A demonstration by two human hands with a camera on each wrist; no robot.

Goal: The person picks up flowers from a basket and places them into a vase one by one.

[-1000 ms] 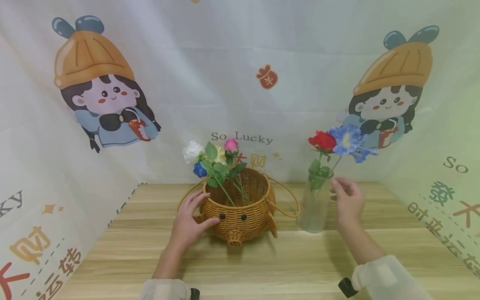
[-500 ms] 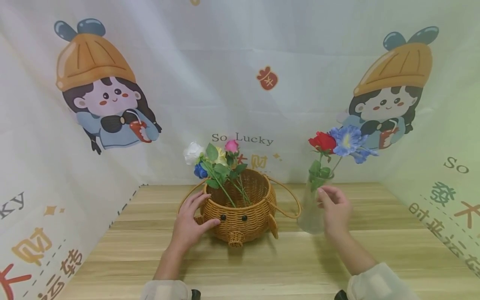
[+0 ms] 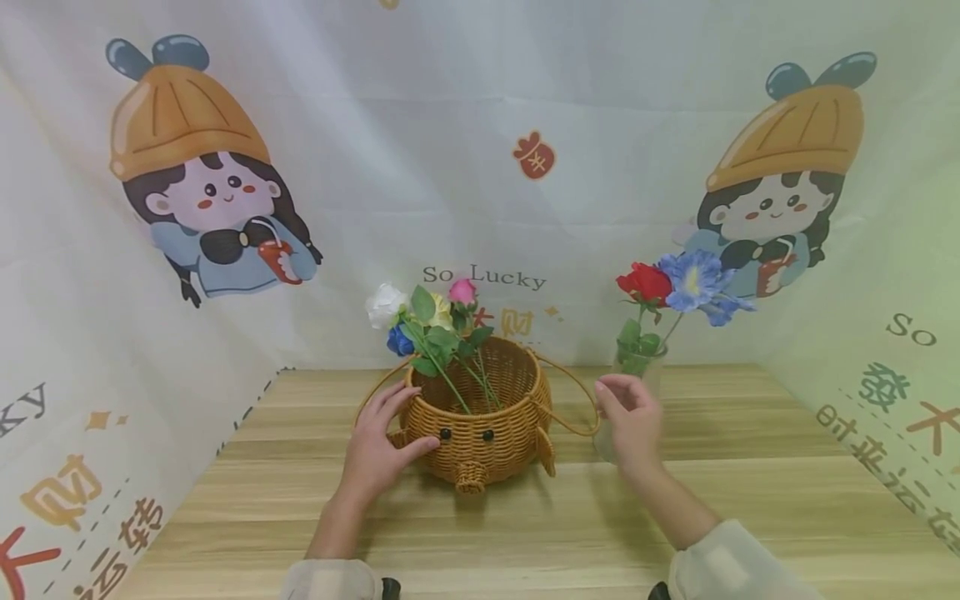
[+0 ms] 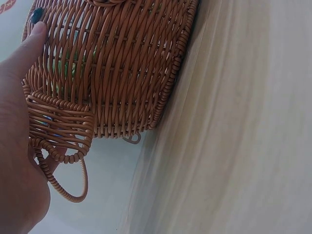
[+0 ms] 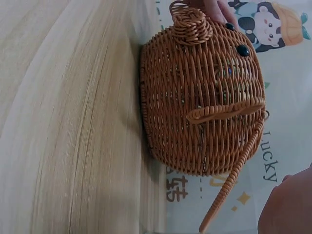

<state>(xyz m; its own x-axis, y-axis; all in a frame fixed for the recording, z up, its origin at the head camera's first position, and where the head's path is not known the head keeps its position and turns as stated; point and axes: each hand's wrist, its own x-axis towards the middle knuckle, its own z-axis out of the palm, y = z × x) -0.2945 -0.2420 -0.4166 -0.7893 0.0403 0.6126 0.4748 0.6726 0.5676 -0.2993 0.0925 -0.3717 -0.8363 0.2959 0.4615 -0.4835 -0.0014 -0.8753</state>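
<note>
My left hand grips the left side of a brown wicker basket with a pig-like snout and black eyes. Its fingers lie at the rim, the thumb beside one eye. In the left wrist view, the thumb presses the weave. Artificial roses lean in the basket: white, blue, yellow and pink. My right hand, loosely curled, has its fingertips right at the outer edge of the basket's right handle; nothing shows in its grasp.
Behind my right hand stands a clear glass vase, partly hidden, holding a red rose and a large blue flower. A printed cloth hangs around the back and sides of the wooden table.
My right hand has moved left from the vase's right side, across its front, to the basket's right handle. The left hand, basket and flowers have stayed in place.
</note>
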